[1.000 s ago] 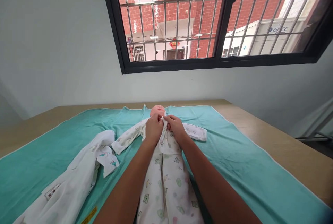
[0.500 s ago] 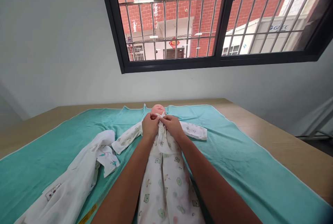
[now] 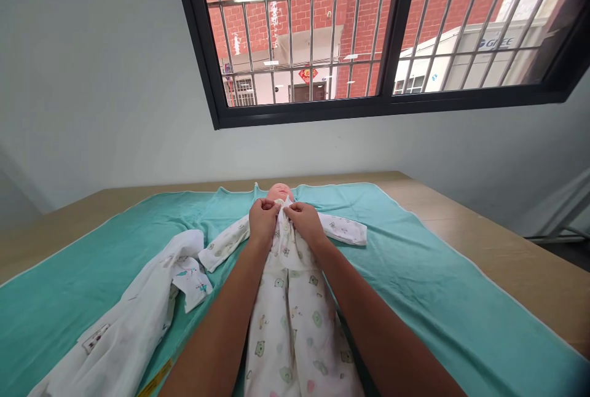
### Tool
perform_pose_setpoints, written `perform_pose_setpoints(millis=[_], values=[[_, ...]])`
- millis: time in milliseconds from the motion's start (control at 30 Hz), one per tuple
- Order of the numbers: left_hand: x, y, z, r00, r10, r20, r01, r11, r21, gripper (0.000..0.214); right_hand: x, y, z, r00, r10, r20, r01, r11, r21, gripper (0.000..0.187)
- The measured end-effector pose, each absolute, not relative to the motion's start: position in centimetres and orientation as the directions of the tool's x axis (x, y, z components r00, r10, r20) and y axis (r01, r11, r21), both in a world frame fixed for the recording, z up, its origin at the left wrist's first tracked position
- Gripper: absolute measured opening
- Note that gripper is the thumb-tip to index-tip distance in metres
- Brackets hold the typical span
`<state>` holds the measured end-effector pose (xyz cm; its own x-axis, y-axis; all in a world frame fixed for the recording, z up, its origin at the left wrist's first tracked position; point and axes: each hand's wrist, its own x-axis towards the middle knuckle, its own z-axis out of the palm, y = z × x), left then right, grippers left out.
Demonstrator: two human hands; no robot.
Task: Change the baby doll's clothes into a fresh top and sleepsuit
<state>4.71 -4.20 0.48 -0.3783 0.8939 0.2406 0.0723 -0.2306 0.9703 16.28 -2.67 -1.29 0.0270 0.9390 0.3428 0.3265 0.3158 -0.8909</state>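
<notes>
A baby doll (image 3: 279, 190) lies on its back on a teal blanket (image 3: 415, 274), dressed in a white romper with small animal prints (image 3: 295, 329). My left hand (image 3: 262, 220) and my right hand (image 3: 302, 222) are both closed on the romper's fabric at the doll's chest, just below its chin. The fingers of each hand pinch one edge of the front opening, with the two hands almost touching. The doll's sleeves spread out to either side.
A second white garment (image 3: 138, 317) lies crumpled on the blanket to the left. The blanket covers a wooden table (image 3: 516, 262) that stands against a white wall under a barred window (image 3: 369, 34).
Both hands have shifted slightly up the doll's chest toward the collar, still pinching the romper. The camera view has tilted a little.
</notes>
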Motion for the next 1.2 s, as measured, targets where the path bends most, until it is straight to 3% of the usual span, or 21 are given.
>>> perform_pose_setpoints(millis=[467, 833, 1200], values=[[4.61, -4.16, 0.50, -0.376, 0.900, 0.220, 0.011, -0.233, 0.972, 0.024, 16.39, -3.11, -0.96, 0.022, 0.937, 0.350, 0.315, 0.325, -0.891, 0.024], [4.80, -4.72, 0.83, -0.354, 0.884, 0.306, 0.263, -0.220, 0.939, 0.011, 16.49, -2.58, -1.67, 0.030, 0.940, 0.340, 0.230, 0.324, -0.918, 0.023], [5.42, -5.05, 1.14, -0.236, 0.876, 0.421, 0.545, -0.240, 0.803, 0.005, 16.74, -2.48, -1.71, 0.057, 0.967, 0.248, 0.039, 0.246, -0.968, 0.021]])
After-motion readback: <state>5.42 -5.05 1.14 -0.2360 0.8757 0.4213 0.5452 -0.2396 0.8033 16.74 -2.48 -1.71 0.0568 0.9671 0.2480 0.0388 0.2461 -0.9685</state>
